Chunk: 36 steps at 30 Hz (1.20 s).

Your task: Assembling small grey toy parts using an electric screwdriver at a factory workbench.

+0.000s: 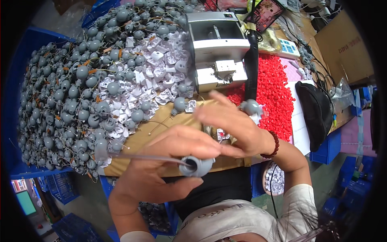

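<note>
My left hand [165, 161] is closed round a grey rounded plastic housing [197, 166], its dark round opening turned to the left. A thin translucent strand [149, 157] runs from that opening leftward across my fingers to a blurred grey end [101, 151]. My right hand [231, 125] is held close by, fingers stretched and apart, slightly blurred. Its thumb is by my left fingertips; whether they touch is unclear. Between the right thumb and fingers shows a small white piece with red in it [221, 134], seemingly beyond the hand.
Grey ball-shaped housings with wires [60, 94] are heaped at left, with white plastic parts [161, 56] beside them. A silver machine [219, 46] stands ahead. Red small parts [276, 97], a black pouch [312, 115] and a cardboard box [344, 46] are at right.
</note>
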Each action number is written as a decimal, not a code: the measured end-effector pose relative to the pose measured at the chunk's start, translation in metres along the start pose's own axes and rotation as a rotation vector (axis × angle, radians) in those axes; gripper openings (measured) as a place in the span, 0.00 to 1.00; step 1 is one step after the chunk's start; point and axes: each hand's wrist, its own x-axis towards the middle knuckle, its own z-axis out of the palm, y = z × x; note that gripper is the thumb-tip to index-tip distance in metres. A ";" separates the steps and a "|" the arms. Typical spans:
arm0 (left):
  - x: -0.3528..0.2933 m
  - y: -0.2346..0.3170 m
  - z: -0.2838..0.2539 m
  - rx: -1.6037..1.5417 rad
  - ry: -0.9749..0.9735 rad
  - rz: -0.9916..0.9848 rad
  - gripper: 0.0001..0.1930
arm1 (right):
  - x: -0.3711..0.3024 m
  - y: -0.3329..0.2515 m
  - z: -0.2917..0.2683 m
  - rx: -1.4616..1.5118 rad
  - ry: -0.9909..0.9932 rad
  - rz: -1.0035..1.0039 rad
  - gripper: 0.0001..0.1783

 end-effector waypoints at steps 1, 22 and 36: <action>-0.004 -0.004 0.004 -0.069 0.024 -0.007 0.15 | -0.002 0.001 -0.001 0.010 -0.082 0.011 0.25; -0.065 -0.134 0.048 0.023 -0.176 -0.303 0.10 | -0.083 0.008 -0.006 0.200 -0.204 0.567 0.13; -0.049 -0.131 0.068 0.459 -0.168 -0.061 0.09 | -0.085 0.013 0.015 -0.567 -0.381 0.165 0.17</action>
